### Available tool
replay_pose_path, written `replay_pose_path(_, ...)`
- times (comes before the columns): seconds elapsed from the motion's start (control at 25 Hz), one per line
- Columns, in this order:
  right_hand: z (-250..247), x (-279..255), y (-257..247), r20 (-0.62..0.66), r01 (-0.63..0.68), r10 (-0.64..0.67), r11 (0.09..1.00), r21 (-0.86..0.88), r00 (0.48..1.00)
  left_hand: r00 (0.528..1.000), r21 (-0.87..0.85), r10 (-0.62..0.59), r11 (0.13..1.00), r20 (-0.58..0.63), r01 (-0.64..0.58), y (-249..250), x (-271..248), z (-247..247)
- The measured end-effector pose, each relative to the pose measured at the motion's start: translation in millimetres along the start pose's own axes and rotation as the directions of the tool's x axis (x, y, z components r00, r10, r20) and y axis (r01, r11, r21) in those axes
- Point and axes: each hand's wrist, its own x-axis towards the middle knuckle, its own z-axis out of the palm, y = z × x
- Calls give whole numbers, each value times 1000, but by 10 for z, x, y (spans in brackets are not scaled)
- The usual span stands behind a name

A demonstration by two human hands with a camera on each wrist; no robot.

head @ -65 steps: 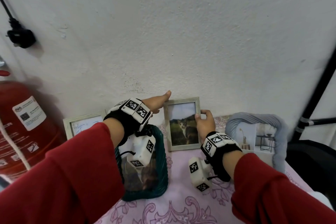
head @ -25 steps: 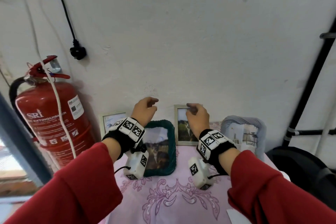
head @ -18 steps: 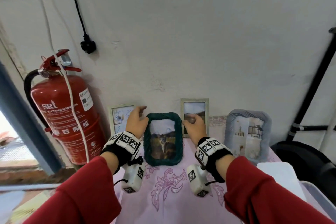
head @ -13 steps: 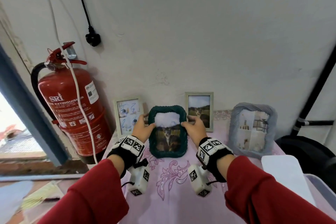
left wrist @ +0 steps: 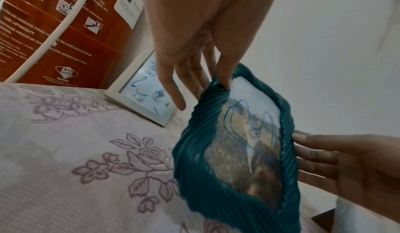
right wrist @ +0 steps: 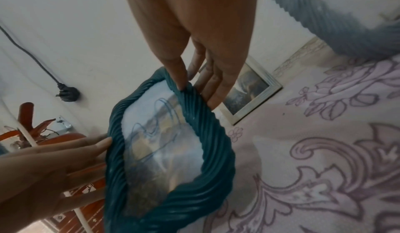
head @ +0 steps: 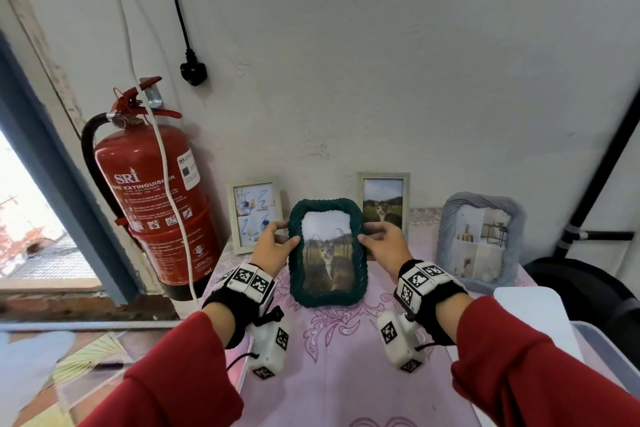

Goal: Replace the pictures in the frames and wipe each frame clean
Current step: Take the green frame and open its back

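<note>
A dark green rope-edged frame [head: 326, 296] [left wrist: 190, 152] [right wrist: 213, 127] holds a cat photo, and blue pen scribbles mark its glass. My left hand [head: 284, 235] [left wrist: 203, 89] grips its left side, thumb on the front rim and fingers behind. On the right side my right hand [head: 367, 233] [right wrist: 198, 93] holds it the same way. The frame leans over the pink floral tablecloth [head: 346, 374]. I cannot tell if its bottom edge touches the cloth.
Three frames stand against the wall: a white one with blue scribbles [head: 254, 215], a pale one with a cat photo [head: 383, 204], and a grey-blue one [head: 481, 243]. A red fire extinguisher [head: 156, 201] stands left of the table, a white tray [head: 533, 315] at the right.
Both hands left the pale cat frame at the wall, came down to the green frame and took hold of its two sides. The green frame now sits closer to me.
</note>
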Motion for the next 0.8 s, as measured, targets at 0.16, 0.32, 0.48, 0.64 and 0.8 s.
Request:
replay_pose_path(0.16, -115, -264, -156, 71, 29, -35, 996, 85, 997, 999, -203, 28, 979, 23, -23, 118, -349, -72)
replay_pose_path(0.32, -220, -709, -279, 114, 25, -49, 979, 202, 992, 999, -340, 48, 940, 18, -39, 225, -747, -87)
replay_pose_path(0.48, -355, -1161, -269, 174, -23, -36, 945, 327, 984, 998, -433, 40, 901, 43, -17, 275, -1150, 20)
replay_pose_path(0.64, -508, -1510, -141, 127, -12, -40, 922, 388, 991, 995, -464, 82, 885, 58, -46, 265, -1504, 156)
replay_pose_path(0.8, -653, -1723, 4, 97, -18, -29, 889, 457, 995, 995, -448, 89, 892, 39, -62, 255, -1738, 292)
